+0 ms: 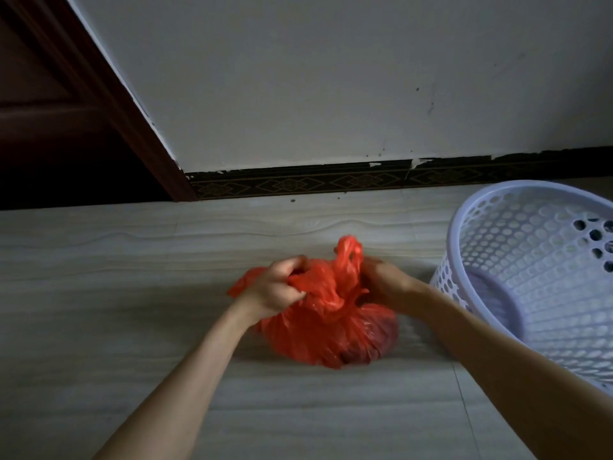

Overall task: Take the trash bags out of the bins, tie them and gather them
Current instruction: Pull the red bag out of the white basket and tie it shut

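A filled red plastic trash bag sits on the pale tiled floor in the middle of the head view. Its top is bunched and twisted into a knot, with one handle loop sticking up. My left hand grips the bag's left handle and pulls it leftward. My right hand holds the right side of the bag's neck, its fingers partly hidden behind the plastic. A white perforated plastic bin lies tipped on its side to the right, with no bag inside.
A white wall with a dark patterned skirting board runs behind the bag. A dark brown wooden door and its frame stand at the left. Tiled floor stretches to the left and front.
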Motion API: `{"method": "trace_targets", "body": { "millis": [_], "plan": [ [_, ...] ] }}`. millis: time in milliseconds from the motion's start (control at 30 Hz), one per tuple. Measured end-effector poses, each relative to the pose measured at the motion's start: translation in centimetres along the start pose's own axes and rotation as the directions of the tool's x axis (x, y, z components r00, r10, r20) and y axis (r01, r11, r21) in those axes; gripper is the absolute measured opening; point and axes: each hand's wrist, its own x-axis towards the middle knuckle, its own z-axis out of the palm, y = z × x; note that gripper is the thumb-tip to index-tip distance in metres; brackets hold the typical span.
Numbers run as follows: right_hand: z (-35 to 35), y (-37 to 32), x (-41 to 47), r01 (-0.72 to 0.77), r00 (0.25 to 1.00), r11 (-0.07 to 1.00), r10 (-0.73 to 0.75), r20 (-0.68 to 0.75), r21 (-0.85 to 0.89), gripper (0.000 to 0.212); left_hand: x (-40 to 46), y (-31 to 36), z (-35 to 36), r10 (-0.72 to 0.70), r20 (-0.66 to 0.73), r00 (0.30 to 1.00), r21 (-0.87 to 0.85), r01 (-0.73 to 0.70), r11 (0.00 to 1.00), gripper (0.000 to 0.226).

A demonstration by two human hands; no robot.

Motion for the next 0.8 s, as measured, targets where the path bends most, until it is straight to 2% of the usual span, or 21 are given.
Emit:
{"method": "trace_targets", "body": {
  "millis": [67, 133, 200, 267, 367, 433, 533, 667, 733, 800],
  "plan": [
    [0.5, 0.6, 0.2, 0.005, 1.0, 0.974, 0.001, 0.023, -0.226, 0.03, -0.4, -0.3, 0.5, 0.118, -0.158, 0.98, 0.374, -0.051, 0.926, 0.029],
    [1.0, 0.7, 0.2, 0.02, 0.999, 0.961, -0.012, 0.03, -0.274, 0.029, -1.0, -1.0, 1.0, 0.25, -0.26, 0.933, 0.467, -0.105, 0.878, 0.02],
    [1.5, 0.6, 0.0, 0.03, 0.998, 0.97, -0.017, 0.055, -0.243, 0.023, -1.2, -1.8, 1.4, 0.303, -0.363, 0.881, 0.399, -0.147, 0.905, 0.014],
    [1.5, 0.4, -0.5, -0.007, 0.994, 0.984, 0.027, 0.109, -0.179, 0.025, -1.1, -2.2, 1.8, 0.247, -0.476, 0.844, 0.233, -0.149, 0.961, 0.014],
    [1.1, 0.4, -0.9, -0.099, 0.981, 0.982, 0.123, 0.153, -0.16, 0.031, -0.8, -2.1, 2.2, 0.134, -0.519, 0.844, 0.025, -0.142, 0.99, 0.015],
    [1.4, 0.5, -1.0, -0.121, 0.975, 0.969, 0.157, 0.155, -0.217, 0.034, -0.8, -1.8, 2.5, 0.086, -0.506, 0.858, -0.09, -0.152, 0.984, 0.02],
    [1.6, 0.4, -1.3, -0.134, 0.972, 0.95, 0.181, 0.148, -0.281, 0.034, -0.7, -2.1, 2.4, 0.053, -0.411, 0.91, -0.21, -0.151, 0.966, 0.021],
    [1.5, 0.4, -1.7, -0.15, 0.95, 0.943, 0.22, 0.22, -0.296, 0.031, -1.0, -2.5, 1.9, -0.025, -0.401, 0.916, -0.445, -0.171, 0.879, 0.026],
    [1.8, 0.2, -1.5, -0.068, 0.981, 0.946, 0.122, 0.154, -0.317, 0.022, -1.2, -2.2, 1.9, -0.054, -0.373, 0.926, -0.498, -0.151, 0.854, 0.03],
    [1.5, 0.0, -0.9, 0.044, 0.999, 0.941, -0.045, 0.004, -0.335, 0.031, -1.0, -1.6, 1.9, -0.049, -0.299, 0.953, -0.519, -0.12, 0.846, 0.029]
  ]
}}
